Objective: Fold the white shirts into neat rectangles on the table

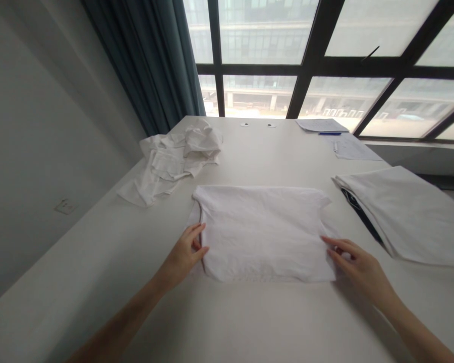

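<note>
A white cloth garment (265,234) lies folded into a wide rectangle on the white table (257,322). At its left edge is my left hand (185,252), thumb and fingers closed on the fabric's side. My right hand (350,257) is at the opposite edge, pinching the cloth between thumb and fingers. Small parts of a lower layer stick out past both side edges, near the hands.
Crumpled white cloths (181,156) lie at the back left. On the right is a large folded white cloth (412,217) with something black under its left edge. Papers (321,125) and a blue pen (330,133) are at the back right, before the window.
</note>
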Demonstrator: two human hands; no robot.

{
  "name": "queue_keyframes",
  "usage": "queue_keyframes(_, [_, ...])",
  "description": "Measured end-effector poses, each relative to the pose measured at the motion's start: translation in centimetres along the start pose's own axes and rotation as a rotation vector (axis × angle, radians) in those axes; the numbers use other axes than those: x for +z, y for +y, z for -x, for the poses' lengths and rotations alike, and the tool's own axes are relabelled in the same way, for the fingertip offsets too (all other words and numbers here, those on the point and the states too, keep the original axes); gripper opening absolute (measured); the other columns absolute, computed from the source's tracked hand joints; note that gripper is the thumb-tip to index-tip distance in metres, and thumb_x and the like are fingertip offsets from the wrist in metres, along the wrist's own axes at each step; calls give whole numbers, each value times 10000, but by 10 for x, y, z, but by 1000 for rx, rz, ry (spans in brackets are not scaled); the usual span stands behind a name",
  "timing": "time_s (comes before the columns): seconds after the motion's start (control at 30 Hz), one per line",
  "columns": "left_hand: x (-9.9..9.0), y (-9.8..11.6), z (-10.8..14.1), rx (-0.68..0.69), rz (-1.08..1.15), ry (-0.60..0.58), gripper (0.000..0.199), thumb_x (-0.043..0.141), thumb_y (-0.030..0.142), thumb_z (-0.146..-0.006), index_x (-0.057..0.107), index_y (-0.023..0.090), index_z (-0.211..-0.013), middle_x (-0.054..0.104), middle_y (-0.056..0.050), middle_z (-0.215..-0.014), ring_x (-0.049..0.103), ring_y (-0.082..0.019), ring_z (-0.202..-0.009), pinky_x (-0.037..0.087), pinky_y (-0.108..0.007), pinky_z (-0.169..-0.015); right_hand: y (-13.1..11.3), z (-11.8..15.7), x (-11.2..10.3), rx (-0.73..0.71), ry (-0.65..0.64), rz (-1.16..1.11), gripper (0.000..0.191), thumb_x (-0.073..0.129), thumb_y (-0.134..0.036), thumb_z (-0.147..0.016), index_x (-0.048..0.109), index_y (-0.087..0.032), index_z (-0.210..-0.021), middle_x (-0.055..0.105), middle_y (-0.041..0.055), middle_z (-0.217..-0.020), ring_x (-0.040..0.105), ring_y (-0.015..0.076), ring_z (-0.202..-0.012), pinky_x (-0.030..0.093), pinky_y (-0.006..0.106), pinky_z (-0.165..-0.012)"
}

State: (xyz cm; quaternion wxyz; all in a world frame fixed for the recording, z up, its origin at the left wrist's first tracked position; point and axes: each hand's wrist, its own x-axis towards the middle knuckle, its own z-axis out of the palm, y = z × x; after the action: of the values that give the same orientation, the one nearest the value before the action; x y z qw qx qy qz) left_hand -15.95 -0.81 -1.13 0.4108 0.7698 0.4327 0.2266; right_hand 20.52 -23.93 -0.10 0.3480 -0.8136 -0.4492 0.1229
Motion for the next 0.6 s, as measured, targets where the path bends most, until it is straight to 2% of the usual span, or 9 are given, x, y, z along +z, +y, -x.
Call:
queue_keyframes(0.23, [4, -3, 2, 57, -249, -15, 587, 594, 217, -770, 499, 149, -1345, 491, -140, -1297, 602, -126, -672, 535, -393, -843, 13, -6, 2, -183, -30, 175, 376, 478, -435, -886, 718, -206, -1063, 671, 58, -796, 610, 189, -645, 483, 314, -609])
queue_keyframes(0.33, [11, -1, 5, 137, -531, 120, 550, 587, 182, -789, 518, 170, -1335, 522, -131, -1240, 632, -180, -786, 467, -464, -934, 13, -7, 4, -288, 58, 365, 372, 434, -390, -926, 686, -212, -1133, 677, 76, -836, 624, 225, -733, 481, 359, -673])
queue_keyframes(0.43, [15, 10, 7, 300, -749, 233, 439, 532, 184, -857, 560, 184, -1296, 533, -144, -1249, 612, -246, -988, 347, -530, -1033, 5, -7, 9, -420, 171, 580, 371, 408, -332, -953, 639, -219, -1221, 671, 118, -1088, 611, 290, -969, 457, 433, -809])
queue_keyframes(0.5, [18, 20, 6, 424, -787, 208, 402, 481, 193, -902, 560, 181, -1296, 526, -153, -1298, 569, -259, -1119, 270, -527, -1090, -1, -7, 16, -527, 162, 615, 379, 400, -285, -965, 583, -204, -1287, 615, 123, -1260, 554, 300, -1138, 428, 445, -905])
queue_keyframes(0.6, [22, 29, 5, 595, -770, 42, 403, 443, 216, -940, 527, 188, -1333, 481, -135, -1411, 438, -239, -1316, 180, -463, -1156, -2, -7, 26, -658, 85, 594, 398, 406, -258, -972, 506, -183, -1350, 558, 114, -1369, 469, 264, -1285, 381, 417, -1006])
